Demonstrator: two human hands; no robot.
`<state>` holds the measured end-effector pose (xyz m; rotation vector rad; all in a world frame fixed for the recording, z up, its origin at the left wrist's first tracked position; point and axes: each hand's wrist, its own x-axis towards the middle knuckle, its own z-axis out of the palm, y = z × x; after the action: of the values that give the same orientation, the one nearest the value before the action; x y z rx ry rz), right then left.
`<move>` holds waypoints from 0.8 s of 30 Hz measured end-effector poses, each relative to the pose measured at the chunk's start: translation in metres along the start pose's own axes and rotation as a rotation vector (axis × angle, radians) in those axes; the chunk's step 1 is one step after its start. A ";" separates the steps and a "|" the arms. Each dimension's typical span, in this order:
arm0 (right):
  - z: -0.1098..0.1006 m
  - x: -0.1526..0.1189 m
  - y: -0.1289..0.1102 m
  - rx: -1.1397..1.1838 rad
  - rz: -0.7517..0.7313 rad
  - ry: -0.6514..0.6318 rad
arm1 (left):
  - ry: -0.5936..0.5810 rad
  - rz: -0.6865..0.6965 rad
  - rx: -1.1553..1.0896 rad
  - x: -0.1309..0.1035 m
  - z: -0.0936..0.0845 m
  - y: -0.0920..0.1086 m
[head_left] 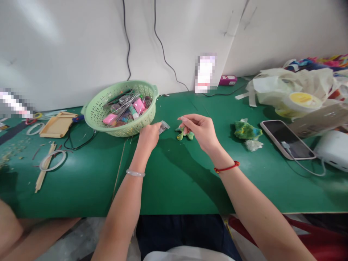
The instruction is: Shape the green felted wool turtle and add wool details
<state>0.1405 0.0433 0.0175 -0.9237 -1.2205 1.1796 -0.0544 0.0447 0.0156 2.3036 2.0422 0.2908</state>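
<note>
My left hand [149,137] is closed beside the front rim of the green basket, its fingers on a small clear plastic bag [164,127] with something dark grey in it. To the right, my right hand [202,131] is closed in a pinch, thumb against index finger. Whatever sits between those fingertips is too small to make out. Just under and beside them is a small soft-looking green, yellow and pink piece [180,136] with several rounded lobes, partly hidden by my fingers.
The light green basket [94,125] holds bundled metal needles and pink packets. At right are a green-yellow fuzzy lump [247,129], a phone [288,139] with a cable, and plastic bags [293,85]. Left lie a wooden tray [57,125], sticks and white rings. Another person's limb [40,235] shows lower left.
</note>
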 end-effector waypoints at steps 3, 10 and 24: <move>0.000 0.000 -0.001 -0.008 0.005 0.000 | -0.028 0.016 -0.013 -0.001 -0.001 0.002; -0.001 0.000 -0.001 -0.008 0.008 0.008 | 0.013 0.045 -0.350 0.003 0.005 -0.014; -0.002 0.001 -0.003 0.010 0.006 0.009 | 0.066 0.028 -0.466 0.004 0.003 -0.012</move>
<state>0.1425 0.0435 0.0204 -0.9251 -1.2042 1.1840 -0.0653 0.0507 0.0117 2.0552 1.7325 0.7618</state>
